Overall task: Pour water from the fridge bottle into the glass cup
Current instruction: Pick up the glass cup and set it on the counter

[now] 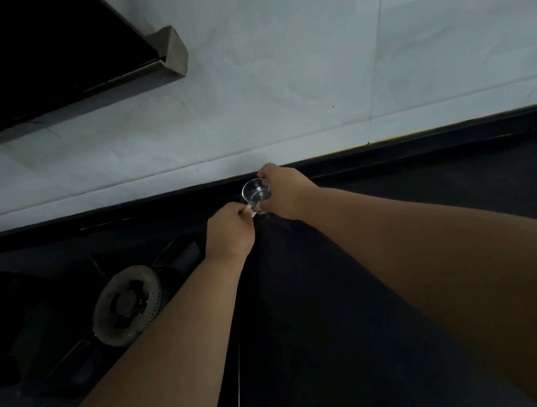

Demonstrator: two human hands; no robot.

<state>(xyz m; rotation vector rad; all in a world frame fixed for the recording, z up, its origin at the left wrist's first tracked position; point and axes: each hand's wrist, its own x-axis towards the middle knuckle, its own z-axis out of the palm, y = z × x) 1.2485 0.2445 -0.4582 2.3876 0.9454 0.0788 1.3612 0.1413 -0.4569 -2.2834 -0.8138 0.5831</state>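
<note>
Two hands meet at the glass cup: the right hand wraps its side, fingers closed around it. Just below that grip, the left hand pinches a small white tab at the cup's base, over the dark countertop.

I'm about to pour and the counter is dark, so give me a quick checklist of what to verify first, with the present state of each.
1. Glass cup upright, mouth up: ok.
2. Cup steadied: ok, the right hand wraps its side.
3. Left hand free for the bottle: not ok, it pinches something small and white at the cup's base.
4. Bottle within reach: not ok, no bottle is in view.
5. Cup empty: cannot tell, clear glass against a dark counter.
6. Cup clear of the burner: ok, the burner lies off to the left, nearer the person.
</note>
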